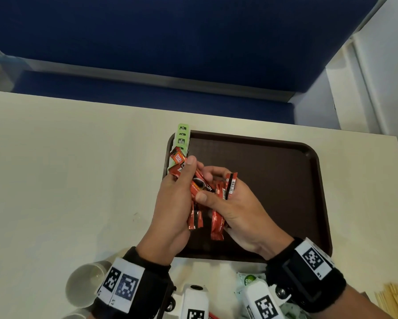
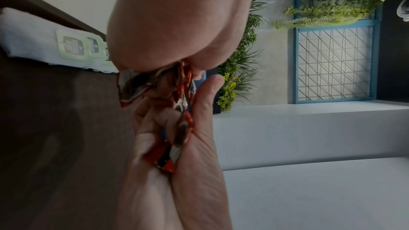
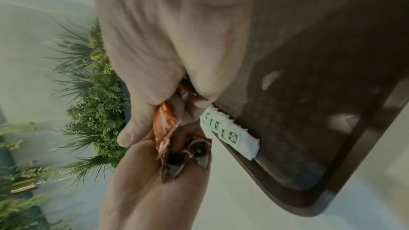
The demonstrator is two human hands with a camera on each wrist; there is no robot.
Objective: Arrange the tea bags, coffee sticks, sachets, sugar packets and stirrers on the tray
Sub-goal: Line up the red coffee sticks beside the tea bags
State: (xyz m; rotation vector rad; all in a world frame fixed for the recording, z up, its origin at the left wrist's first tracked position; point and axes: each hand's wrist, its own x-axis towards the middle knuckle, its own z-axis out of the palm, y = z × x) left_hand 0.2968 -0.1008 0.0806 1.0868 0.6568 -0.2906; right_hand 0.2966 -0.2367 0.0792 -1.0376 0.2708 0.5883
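Both hands work over the near-left part of the brown tray [image 1: 285, 162] — the left hand [image 1: 170, 203] and the right hand [image 1: 237, 210] are each curled around a shared bunch of red coffee sticks [image 1: 201, 187], thumbs pressed on top. A row of green-labelled tea bags [image 1: 182, 137] stands along the tray's far-left edge. The tray lies on the cream counter [image 1: 67, 169]. Nearer than the tray sit pale cups [image 1: 84, 284], green-printed sachets [image 1: 251, 280] and, off its near-right corner, wooden stirrers [image 1: 394, 298].
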